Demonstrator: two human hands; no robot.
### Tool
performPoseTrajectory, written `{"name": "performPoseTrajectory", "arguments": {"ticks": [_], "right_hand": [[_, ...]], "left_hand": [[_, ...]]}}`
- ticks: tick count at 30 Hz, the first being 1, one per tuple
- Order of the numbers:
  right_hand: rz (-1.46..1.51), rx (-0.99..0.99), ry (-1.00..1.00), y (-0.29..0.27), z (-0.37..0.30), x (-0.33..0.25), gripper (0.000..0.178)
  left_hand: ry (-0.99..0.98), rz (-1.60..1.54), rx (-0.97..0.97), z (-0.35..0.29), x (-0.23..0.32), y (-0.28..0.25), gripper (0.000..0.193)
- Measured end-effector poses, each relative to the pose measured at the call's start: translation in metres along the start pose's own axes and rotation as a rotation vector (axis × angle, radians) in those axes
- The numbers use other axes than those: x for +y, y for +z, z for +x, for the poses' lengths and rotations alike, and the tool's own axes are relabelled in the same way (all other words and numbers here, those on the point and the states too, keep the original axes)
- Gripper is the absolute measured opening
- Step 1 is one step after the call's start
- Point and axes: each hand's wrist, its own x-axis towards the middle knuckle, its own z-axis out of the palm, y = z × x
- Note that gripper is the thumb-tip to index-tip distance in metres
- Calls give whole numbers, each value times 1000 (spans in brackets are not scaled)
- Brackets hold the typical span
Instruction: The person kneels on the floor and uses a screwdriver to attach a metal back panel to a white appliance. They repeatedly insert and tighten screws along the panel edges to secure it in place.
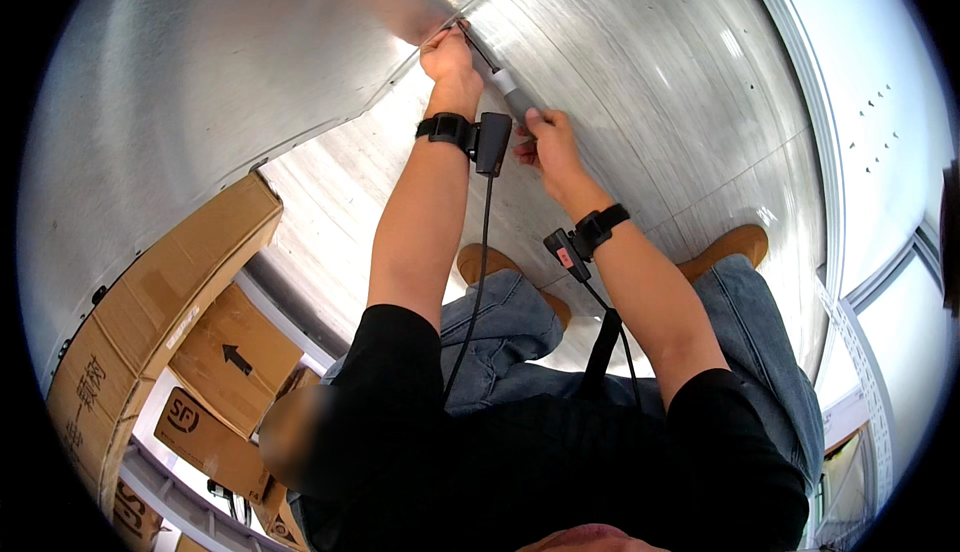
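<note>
My right hand (552, 148) wraps around the grey handle of a screwdriver (513, 93) with a white collar. Its thin dark shaft slants up and left to the lower edge of a large silvery metal panel (250, 62). At that edge, by the shaft's tip, my left hand (448, 58) is closed in a pinch. What its fingers hold, if anything, is too small to make out. The tip itself is partly hidden by those fingers.
Cardboard boxes (235, 352) stand on a shelf at lower left, and a long flat carton (180, 302) leans along the panel. Light wood-look flooring (640, 72) lies below. A white cabinet wall (860, 72) curves along the right. Cables hang from both wrist straps.
</note>
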Motion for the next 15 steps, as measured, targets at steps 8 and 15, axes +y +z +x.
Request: {"name": "performPoseTrajectory", "arguments": {"ticks": [8, 15], "right_hand": [[-71, 49, -17, 5, -4, -3, 39], [-66, 43, 9, 4, -7, -12, 44]], "left_hand": [[-22, -29, 17, 6, -3, 0, 11], [4, -10, 30, -4, 2, 2, 7]]}}
